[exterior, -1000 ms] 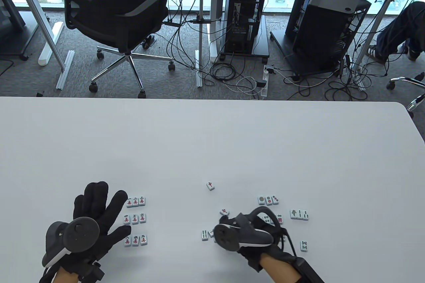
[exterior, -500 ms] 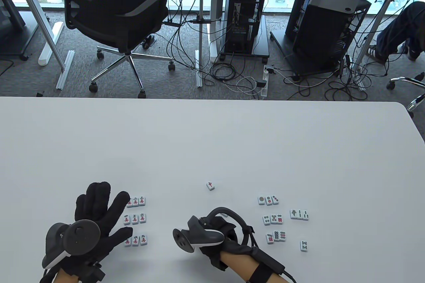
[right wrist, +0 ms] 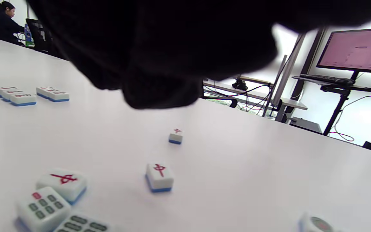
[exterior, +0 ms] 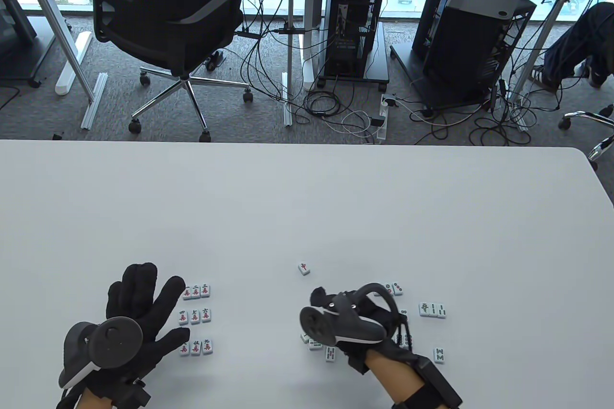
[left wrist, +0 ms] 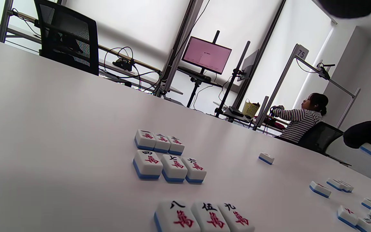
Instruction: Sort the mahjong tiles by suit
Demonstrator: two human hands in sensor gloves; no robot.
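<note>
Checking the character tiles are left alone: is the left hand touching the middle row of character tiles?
Cannot tell. In the table view the left hand has a fingertip right at the middle row of character tiles; contact or gap isn't plain.

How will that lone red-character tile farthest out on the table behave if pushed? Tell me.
The lone tile looks like a stiff, squat block lying flat, so it should slide, not roll or tip. Its glossy face on the smooth white table suggests easy skidding.

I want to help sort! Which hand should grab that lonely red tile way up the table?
Probably the right hand: it hovers just below the lone red tile. The left hand rests flat beside the character tiles, farther away.
</note>
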